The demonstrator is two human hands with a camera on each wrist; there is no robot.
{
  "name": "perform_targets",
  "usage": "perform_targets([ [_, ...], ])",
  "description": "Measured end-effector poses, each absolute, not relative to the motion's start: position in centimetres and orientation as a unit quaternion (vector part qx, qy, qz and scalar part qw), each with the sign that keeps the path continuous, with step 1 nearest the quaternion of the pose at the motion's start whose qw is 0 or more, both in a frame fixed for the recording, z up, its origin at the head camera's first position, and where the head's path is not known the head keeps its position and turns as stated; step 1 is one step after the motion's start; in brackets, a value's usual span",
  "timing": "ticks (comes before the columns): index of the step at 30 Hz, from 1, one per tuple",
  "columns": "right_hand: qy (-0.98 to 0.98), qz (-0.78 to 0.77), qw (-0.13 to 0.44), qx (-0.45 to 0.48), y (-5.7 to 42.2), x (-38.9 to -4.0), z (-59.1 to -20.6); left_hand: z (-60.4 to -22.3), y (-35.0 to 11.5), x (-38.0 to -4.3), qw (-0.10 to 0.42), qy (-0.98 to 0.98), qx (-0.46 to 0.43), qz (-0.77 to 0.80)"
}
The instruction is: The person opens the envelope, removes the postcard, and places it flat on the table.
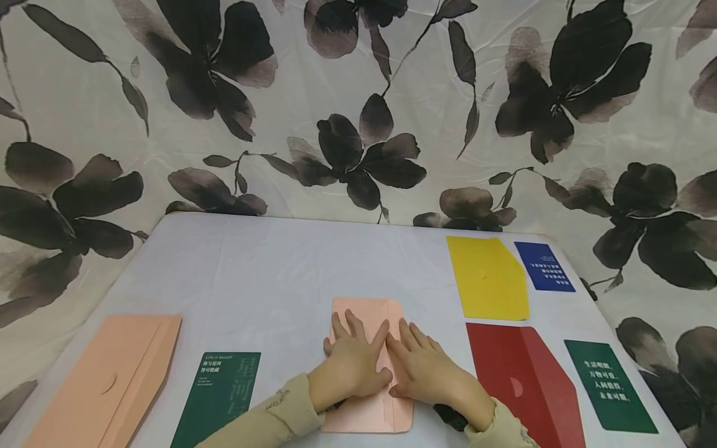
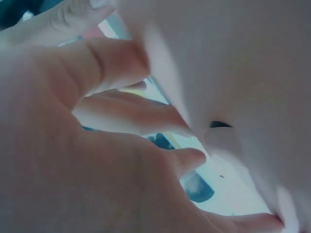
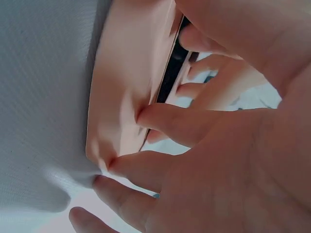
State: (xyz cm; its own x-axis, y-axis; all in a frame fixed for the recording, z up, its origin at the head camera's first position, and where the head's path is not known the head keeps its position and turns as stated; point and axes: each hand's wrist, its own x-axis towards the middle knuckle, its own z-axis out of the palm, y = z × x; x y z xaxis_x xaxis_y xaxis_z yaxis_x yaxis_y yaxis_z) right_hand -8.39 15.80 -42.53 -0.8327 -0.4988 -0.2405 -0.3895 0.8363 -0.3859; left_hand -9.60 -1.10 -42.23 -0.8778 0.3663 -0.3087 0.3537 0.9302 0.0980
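Pale pink paper envelope (image 1: 364,415): we see it at the near middle of the white cloth-covered tabletop (image 1: 269,267), beneath both hands.
Left hand (image 1: 355,362): we see its fingers spread wide, touching the envelope.
Right hand (image 1: 424,368): we see its fingers fanned apart along the envelope's right side.
Right-hand side: we see flat yellow (image 1: 490,280) and red paper envelopes (image 1: 521,379).

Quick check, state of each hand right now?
Left hand: open, resting on the pink envelope in the middle.
Right hand: open, touching that same envelope.
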Motion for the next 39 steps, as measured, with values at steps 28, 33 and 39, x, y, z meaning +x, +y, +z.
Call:
perform_targets([
  [28, 0.941, -0.176, 0.182, -0.223, 15.9, -8.4, -42.6, -42.8, -3.2, -10.4, 0.129, 0.944, 0.253, 0.171],
  [33, 0.939, -0.185, 0.190, -0.219, 15.9, -8.4, -42.6, -42.8, -3.4, -10.4, 0.119, 0.942, 0.265, 0.167],
  [39, 0.939, -0.170, 0.188, -0.231, 15.9, -8.4, -42.7, -42.7, -3.4, -10.3, 0.110, 0.942, 0.272, 0.161],
])
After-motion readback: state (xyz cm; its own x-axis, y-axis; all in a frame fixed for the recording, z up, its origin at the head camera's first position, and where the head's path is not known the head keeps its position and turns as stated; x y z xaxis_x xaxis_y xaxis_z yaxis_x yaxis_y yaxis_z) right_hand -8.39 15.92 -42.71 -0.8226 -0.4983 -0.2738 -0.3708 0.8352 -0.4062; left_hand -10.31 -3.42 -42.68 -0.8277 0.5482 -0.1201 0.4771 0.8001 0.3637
